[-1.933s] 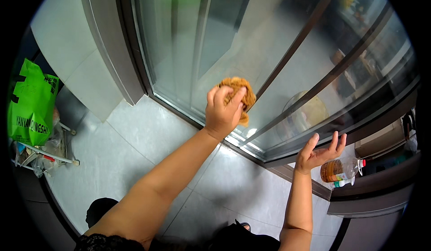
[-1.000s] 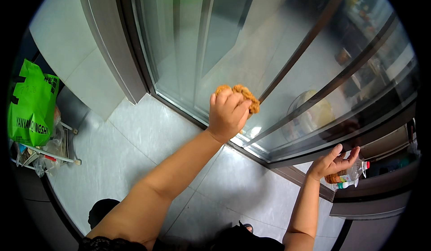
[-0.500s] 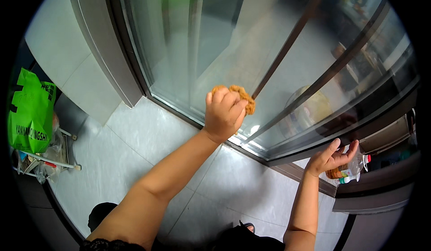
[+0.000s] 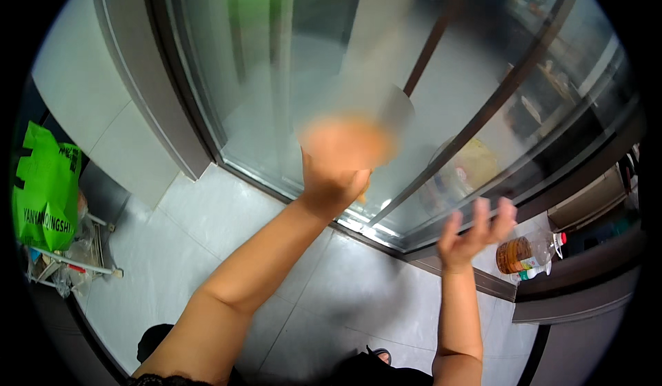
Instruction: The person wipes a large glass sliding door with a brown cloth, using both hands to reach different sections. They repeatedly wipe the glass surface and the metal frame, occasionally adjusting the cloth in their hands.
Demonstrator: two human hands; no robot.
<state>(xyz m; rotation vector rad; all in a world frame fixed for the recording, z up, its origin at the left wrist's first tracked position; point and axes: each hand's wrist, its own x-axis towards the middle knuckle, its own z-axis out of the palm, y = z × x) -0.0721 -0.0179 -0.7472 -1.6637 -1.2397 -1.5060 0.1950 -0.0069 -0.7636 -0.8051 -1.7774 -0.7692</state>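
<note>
My left hand [image 4: 327, 169] is closed round an orange-brown cloth [image 4: 379, 136] against the lower part of the glass sliding door [image 4: 276, 103]. Motion smears the fingers and most of the cloth, but a small orange end pokes out below the palm. Off to the right, my right hand [image 4: 466, 242] is raised by the dark lower edge of the door with its fingers spread. Nothing is in it.
A bright green bag [image 4: 47, 193] sits on a white rack [image 4: 83, 267] at left. On the right, a large bottle of brown liquid [image 4: 520, 255] with a red cap stands beyond the door frame. Grey tiles [image 4: 200, 241] cover the floor.
The left hand with the cloth has shifted slightly left and is now blurred. My right hand has moved left, away from the bottle, and its fingers have spread upward.
</note>
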